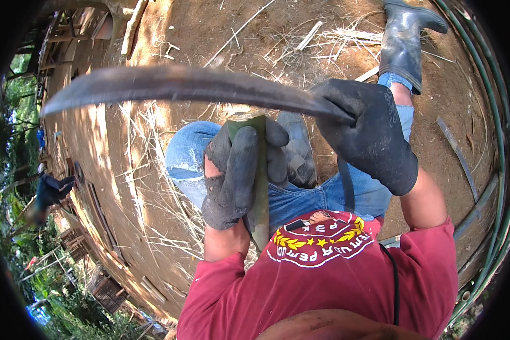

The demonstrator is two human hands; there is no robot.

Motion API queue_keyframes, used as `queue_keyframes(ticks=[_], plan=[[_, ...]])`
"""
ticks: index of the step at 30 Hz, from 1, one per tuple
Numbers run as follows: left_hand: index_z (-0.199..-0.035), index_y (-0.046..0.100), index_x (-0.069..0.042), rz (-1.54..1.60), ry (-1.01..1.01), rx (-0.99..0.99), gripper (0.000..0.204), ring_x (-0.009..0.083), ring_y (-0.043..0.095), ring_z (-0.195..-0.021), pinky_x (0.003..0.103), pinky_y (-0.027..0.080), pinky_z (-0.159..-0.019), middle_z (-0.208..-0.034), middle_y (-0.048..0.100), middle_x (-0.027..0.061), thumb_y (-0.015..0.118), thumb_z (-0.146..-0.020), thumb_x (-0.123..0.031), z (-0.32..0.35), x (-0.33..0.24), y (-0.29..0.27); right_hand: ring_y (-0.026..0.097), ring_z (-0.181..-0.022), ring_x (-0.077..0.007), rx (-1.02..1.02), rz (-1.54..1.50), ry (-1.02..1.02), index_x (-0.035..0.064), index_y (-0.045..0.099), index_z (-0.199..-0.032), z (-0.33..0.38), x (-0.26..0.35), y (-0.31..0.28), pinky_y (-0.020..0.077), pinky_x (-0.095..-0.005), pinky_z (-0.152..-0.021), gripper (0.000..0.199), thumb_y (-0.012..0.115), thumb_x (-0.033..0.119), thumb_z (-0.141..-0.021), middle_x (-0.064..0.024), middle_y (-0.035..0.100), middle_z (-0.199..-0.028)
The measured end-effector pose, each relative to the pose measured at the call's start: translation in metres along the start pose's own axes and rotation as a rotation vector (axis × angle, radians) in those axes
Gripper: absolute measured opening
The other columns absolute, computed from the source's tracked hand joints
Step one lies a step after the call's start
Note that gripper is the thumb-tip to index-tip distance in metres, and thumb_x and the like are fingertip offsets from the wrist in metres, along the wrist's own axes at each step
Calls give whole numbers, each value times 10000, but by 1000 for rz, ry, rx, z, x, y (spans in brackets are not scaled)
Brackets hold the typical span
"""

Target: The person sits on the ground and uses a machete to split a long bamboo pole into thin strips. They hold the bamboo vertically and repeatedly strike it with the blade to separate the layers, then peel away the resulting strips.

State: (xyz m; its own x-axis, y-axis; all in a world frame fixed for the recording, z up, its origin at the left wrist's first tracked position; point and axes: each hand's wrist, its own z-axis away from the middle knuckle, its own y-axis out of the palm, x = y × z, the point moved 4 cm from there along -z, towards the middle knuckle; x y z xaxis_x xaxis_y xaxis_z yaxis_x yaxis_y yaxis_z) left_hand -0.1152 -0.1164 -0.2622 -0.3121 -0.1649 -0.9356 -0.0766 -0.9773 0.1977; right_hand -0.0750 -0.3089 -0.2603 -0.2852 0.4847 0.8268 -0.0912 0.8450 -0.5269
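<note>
My right hand point(374, 133), in a black glove, is closed around the grip end of a machete point(181, 85). Its long, slightly curved dark blade stretches leftward across the view, above my left hand. The handle is mostly hidden in my fist. My left hand point(232, 175), in a worn dark glove with a tear, wraps around a green bamboo piece point(260, 201). The bamboo runs between my legs toward my body, its pale cut end facing away from me. In the picture the blade passes just beyond that end; whether they touch I cannot tell.
Pale bamboo shavings point(147, 187) litter the dirt ground. My boot point(401, 48) is stretched out at the far right. A flat strip point(458, 150) lies right of me, near long green bamboo poles point(496, 113). Another person point(51, 190) is at the far left.
</note>
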Motion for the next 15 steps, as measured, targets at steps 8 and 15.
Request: queue_keyframes(ticks=[8,15], plan=[[-1181,622,2,144,54,-131,463,206,598,-701,343,491,-631,-867,644,118,603,-1001,-424,2,34,-36,687,-757,-332,85,266,-183,68,708,-1007,4,31,11,536,-400,-666,302,779,113,-717,-136,691,-847],[-1205,648,-14,250,61,125,385,140,569,-669,284,452,-604,-769,625,58,626,-1007,-344,-1,12,-10,673,-746,-332,82,287,-162,74,693,-957,3,32,10,522,-410,-651,271,777,125,-704,-121,659,-802]])
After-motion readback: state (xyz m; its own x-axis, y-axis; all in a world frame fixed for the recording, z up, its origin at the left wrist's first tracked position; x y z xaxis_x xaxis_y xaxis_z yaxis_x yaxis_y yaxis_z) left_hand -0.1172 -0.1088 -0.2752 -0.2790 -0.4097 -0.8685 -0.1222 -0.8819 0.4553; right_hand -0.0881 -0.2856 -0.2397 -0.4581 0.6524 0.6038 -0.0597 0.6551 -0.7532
